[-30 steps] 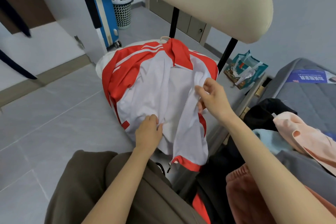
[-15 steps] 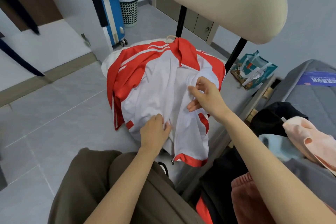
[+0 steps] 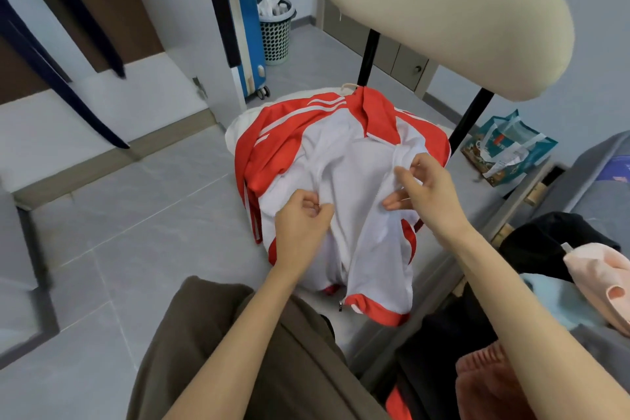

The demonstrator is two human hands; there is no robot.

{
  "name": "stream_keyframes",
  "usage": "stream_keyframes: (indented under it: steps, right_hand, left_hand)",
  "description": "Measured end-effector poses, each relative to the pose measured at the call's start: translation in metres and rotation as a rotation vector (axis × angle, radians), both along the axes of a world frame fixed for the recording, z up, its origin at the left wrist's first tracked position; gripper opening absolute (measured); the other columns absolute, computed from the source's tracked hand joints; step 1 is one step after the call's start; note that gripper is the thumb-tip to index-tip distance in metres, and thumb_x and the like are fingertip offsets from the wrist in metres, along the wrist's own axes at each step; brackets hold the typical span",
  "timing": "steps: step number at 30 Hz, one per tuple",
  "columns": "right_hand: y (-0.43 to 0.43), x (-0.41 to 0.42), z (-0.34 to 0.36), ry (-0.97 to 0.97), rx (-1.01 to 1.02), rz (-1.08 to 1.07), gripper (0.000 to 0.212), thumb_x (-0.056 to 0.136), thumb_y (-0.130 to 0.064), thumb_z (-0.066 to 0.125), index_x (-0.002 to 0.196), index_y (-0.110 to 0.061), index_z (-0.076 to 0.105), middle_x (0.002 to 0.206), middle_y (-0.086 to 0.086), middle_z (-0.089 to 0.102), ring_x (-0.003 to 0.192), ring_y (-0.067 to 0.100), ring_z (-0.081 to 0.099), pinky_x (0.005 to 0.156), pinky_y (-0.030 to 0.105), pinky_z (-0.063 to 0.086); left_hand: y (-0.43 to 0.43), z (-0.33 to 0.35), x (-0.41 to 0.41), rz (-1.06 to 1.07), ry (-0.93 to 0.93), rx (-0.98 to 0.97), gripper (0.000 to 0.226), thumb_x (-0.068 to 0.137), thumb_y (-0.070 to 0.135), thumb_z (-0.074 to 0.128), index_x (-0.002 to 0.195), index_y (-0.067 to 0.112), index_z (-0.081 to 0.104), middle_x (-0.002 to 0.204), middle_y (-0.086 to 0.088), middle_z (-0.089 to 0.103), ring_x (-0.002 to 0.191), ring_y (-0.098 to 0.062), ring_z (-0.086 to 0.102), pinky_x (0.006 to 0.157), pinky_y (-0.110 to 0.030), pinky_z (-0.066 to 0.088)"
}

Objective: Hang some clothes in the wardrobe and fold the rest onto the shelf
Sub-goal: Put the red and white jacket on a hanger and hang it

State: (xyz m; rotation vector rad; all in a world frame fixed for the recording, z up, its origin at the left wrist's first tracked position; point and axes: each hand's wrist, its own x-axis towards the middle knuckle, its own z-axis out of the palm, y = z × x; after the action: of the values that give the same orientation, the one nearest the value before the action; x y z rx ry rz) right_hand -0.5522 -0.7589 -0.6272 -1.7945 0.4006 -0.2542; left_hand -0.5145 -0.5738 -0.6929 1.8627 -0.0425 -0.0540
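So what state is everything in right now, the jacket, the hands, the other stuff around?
Red and white zip-up jacket: unzipped, front panels apart, lying on the chair seat.
Left hand: fingers curled, pinching the left front panel.
Right hand: fingers pinching the right front panel's edge.
Cream padded chair: upright.
White mesh waste basket: upright, holding white bags.
Peach garment: crumpled, unfolded.

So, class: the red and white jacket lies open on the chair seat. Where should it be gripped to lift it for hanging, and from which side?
Probably the red collar, from above on the near side: the jacket lies front-up, collar toward the backrest, uncovered.
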Motion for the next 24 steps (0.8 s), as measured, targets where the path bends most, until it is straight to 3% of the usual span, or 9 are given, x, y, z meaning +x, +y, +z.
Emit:
stream_keyframes:
  steps: [3,6,10,13,16,17,19,21,24]
  right_hand:
    - [-0.011,0.027,0.022,-0.075,0.033,-0.016,0.018,0.099,-0.010,0.051,0.086,-0.010,0.039,0.084,0.012,0.055,0.058,0.022,0.071,0.054,0.024,0.056]
    - [-0.025,0.060,0.040,-0.136,0.064,-0.039,0.011,0.098,-0.007,0.050,0.090,-0.009,0.043,0.082,0.013,0.055,0.061,0.018,0.071,0.064,0.028,0.059]
    - [-0.039,0.101,0.039,-0.183,0.075,-0.017,0.005,0.097,-0.007,0.050,0.093,-0.007,0.047,0.084,0.016,0.061,0.063,0.018,0.071,0.064,0.023,0.055]
    - [-0.045,0.121,0.015,-0.118,0.100,0.015,0.007,0.097,-0.008,0.051,0.091,-0.007,0.049,0.085,0.017,0.058,0.068,0.021,0.070,0.064,0.023,0.054]
    - [-0.049,0.128,-0.017,-0.013,0.024,0.006,0.021,0.096,-0.001,0.048,0.078,-0.011,0.051,0.078,0.005,0.055,0.083,0.030,0.065,0.069,0.029,0.053]
    - [-0.049,0.129,-0.027,0.022,0.015,0.009,0.020,0.095,0.001,0.045,0.082,-0.008,0.057,0.083,0.005,0.061,0.090,0.032,0.065,0.081,0.037,0.054]
    - [-0.049,0.128,-0.039,0.090,0.000,0.006,0.026,0.096,-0.001,0.041,0.112,-0.004,0.062,0.109,0.009,0.067,0.107,0.030,0.063,0.101,0.044,0.047]
    - [-0.050,0.123,-0.041,0.127,-0.072,-0.019,0.037,0.099,-0.005,0.041,0.134,-0.009,0.051,0.132,0.007,0.059,0.120,0.024,0.056,0.108,0.042,0.041]
    - [-0.050,0.106,-0.035,0.106,-0.238,-0.018,0.042,0.101,-0.010,0.042,0.144,-0.012,0.041,0.145,0.004,0.046,0.129,0.019,0.046,0.111,0.031,0.034]
  left_hand:
    - [-0.017,0.041,0.038,-0.067,-0.064,-0.063,0.006,0.076,0.009,0.066,0.079,0.012,0.061,0.065,0.002,0.061,0.061,-0.012,0.056,0.062,-0.019,0.045]
    - [-0.049,0.072,0.079,-0.081,-0.137,-0.073,0.003,0.079,0.006,0.063,0.077,0.004,0.061,0.064,0.004,0.056,0.060,-0.007,0.051,0.061,-0.022,0.042]
    - [-0.088,0.072,0.115,-0.099,-0.039,-0.090,0.005,0.083,0.003,0.061,0.078,0.005,0.059,0.066,0.004,0.055,0.063,-0.007,0.050,0.065,-0.023,0.041]
    - [-0.101,0.048,0.125,-0.129,0.089,-0.083,0.014,0.089,-0.001,0.055,0.097,-0.003,0.065,0.088,-0.009,0.065,0.084,-0.017,0.058,0.082,-0.032,0.048]
    - [-0.102,0.028,0.122,-0.218,0.109,-0.131,0.027,0.091,-0.011,0.045,0.112,-0.009,0.062,0.112,-0.021,0.066,0.096,-0.019,0.059,0.079,-0.018,0.048]
    - [-0.102,0.023,0.121,-0.250,0.111,-0.144,0.034,0.091,-0.015,0.040,0.118,-0.009,0.060,0.119,-0.021,0.063,0.098,-0.019,0.058,0.079,-0.014,0.047]
    - [-0.102,0.015,0.121,-0.303,0.095,-0.075,0.048,0.088,-0.019,0.032,0.127,-0.004,0.055,0.131,-0.016,0.057,0.103,-0.018,0.054,0.087,-0.015,0.043]
    - [-0.101,0.012,0.119,-0.359,0.062,0.041,0.056,0.087,-0.017,0.031,0.133,0.004,0.053,0.135,-0.009,0.054,0.108,-0.016,0.052,0.093,-0.014,0.037]
    - [-0.099,0.011,0.108,-0.425,-0.008,0.103,0.057,0.087,-0.018,0.036,0.138,0.006,0.049,0.141,-0.006,0.050,0.126,-0.016,0.046,0.088,0.005,0.027]
